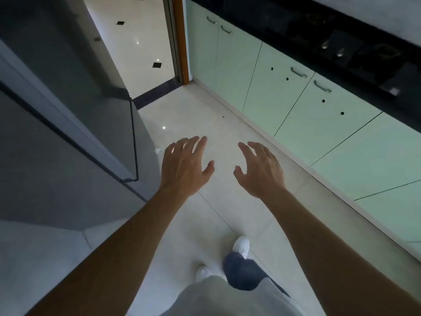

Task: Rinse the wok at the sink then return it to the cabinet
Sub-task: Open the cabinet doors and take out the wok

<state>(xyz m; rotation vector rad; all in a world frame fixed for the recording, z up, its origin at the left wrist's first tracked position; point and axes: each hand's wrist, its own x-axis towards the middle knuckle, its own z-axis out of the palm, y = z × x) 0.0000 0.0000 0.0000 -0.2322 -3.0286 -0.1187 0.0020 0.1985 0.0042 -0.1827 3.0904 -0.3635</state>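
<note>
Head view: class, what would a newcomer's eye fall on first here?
Two bare hands, the left hand and right hand, spread open mid-frame over the pale tiled floor, holding nothing. Pale green cabinet doors run along the right under a black countertop.

Both bare forearms stretched forward; left hand (185,166) and right hand (261,170) palm-down, fingers spread, holding nothing.

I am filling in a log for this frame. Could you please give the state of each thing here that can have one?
left hand: open, holds nothing
right hand: open, holds nothing
cabinet doors: all shut
refrigerator: doors shut
stove: no flame visible
wok: not in view
</note>
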